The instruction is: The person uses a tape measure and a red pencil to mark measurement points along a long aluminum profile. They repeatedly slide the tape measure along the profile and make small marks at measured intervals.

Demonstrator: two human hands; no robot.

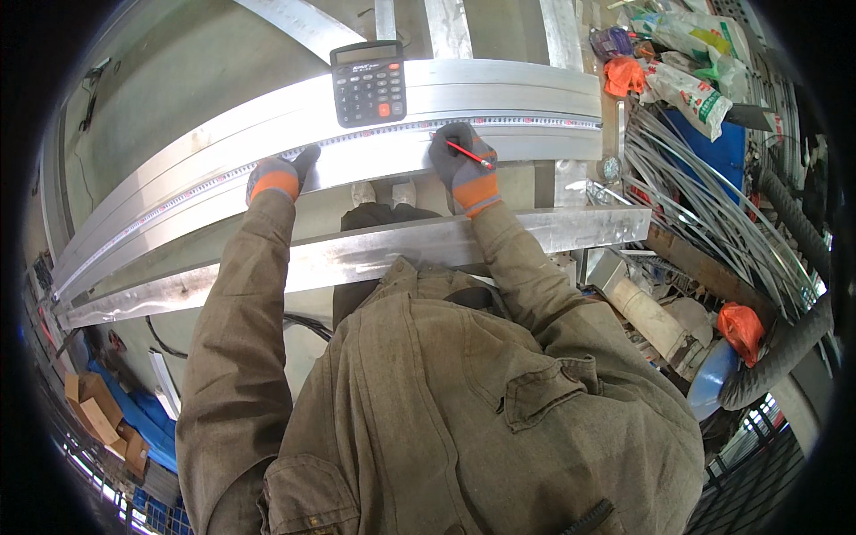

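Observation:
My left hand (279,176), in a dark glove with an orange and grey cuff, rests on the near edge of the long silvery metal bars (357,166). Its thumb is spread from the fingers, beside the tape measure blade (209,183). That blade stretches lengthwise over the bars and passes both hands. Farther right, my right hand (462,162), gloved alike, is closed around a thin red pencil (470,155) and touches the bars just below the tape. A black calculator (369,84) with one orange key lies on the bars beyond and between my hands.
A separate metal bar (383,246) crosses close in front of my body. Crosswise metal beams (448,31) lie beyond the bars. To the right are bundled thin metal rods (713,196), plastic bags (691,94) and an orange bag (740,332). Cardboard boxes (94,406) stand lower left.

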